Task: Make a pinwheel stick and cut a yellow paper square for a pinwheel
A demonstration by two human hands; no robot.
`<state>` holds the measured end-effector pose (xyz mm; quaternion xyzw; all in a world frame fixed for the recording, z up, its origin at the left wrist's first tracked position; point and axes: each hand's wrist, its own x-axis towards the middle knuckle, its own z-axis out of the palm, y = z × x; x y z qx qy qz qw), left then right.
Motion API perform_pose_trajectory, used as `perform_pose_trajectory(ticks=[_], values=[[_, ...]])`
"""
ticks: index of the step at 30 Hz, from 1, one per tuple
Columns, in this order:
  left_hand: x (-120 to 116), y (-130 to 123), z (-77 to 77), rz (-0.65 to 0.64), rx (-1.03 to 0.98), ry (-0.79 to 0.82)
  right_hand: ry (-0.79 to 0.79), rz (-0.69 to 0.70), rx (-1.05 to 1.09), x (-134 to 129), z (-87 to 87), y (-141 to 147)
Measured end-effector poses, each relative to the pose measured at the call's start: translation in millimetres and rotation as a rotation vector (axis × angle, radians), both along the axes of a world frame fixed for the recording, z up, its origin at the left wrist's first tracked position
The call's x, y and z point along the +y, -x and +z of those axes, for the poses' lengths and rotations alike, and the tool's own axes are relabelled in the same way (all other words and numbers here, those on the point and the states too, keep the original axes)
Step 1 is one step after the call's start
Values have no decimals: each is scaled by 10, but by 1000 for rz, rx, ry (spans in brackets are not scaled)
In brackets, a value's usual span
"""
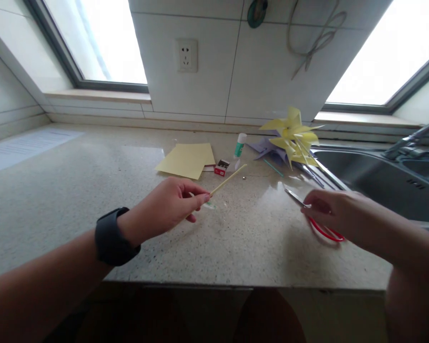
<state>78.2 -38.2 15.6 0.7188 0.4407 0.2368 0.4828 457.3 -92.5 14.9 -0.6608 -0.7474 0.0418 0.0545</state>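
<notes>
Between the thumb and fingers of my left hand [171,202] is a thin pale-yellow stick [229,179], tilted up to the right above the counter. My right hand [331,209] is closed on a pair of scissors [324,231] near the pivot. Their metal blades point away to the left, and the red handles show below my fingers. Past the stick are a small red box [221,167] and a glue stick [240,145] with a white cap. Yellow paper sheets [188,159] lie beyond my left hand. Something clear with green marks [210,205] is partly hidden under my left fingers.
Yellow pinwheels [289,133] and a purple one [270,148] lie at the back right, beside the metal sink [386,183]. A short teal stick [272,167] and a tiny shiny piece [244,178] are nearby. A printed sheet [32,147] is far left.
</notes>
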Motion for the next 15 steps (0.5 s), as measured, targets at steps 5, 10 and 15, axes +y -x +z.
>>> perform_pose_trajectory(ticks=[5,10,15], values=[[-26,-24,17,-34,17,-24,31,-125,-57,-388,-192,-241],[-39,-5,14,-88,57,-42,75,-326,111,-476,-164,-298],[-56,25,30,-120,79,-85,99,-450,55,-433,-231,-465]])
